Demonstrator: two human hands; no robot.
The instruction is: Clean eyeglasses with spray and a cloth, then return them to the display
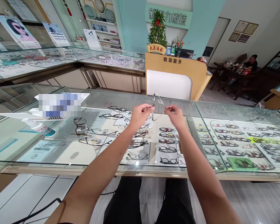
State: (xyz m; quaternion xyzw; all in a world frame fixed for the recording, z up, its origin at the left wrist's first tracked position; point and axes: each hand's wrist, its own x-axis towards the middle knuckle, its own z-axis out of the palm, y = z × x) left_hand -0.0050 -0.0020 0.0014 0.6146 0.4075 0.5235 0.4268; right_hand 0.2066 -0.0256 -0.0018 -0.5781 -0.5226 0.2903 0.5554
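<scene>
Eyewear shop, glass display counter point(49, 169), spectacles in rows point(167, 149), cashier desk point(198, 74).

Shiny eyeglasses point(153, 100), glossy glass countertop point(67, 155)

Rear wall point(130, 28): teal, bearing a lettered sign point(177, 18). Wooden desk point(176, 64) stands before it. Shelves point(105, 32) at left; framed certificates point(250, 28) on the right-hand wall point(268, 21). Floor point(259, 199): grey planks. Light point(137, 163) glints on the glass-topped table point(49, 169).

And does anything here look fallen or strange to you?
The white spray bottle at left on the counter seems tipped onto its side, and blocky pixels partly hide the papers behind it. The held glasses show no obvious damage.
</scene>
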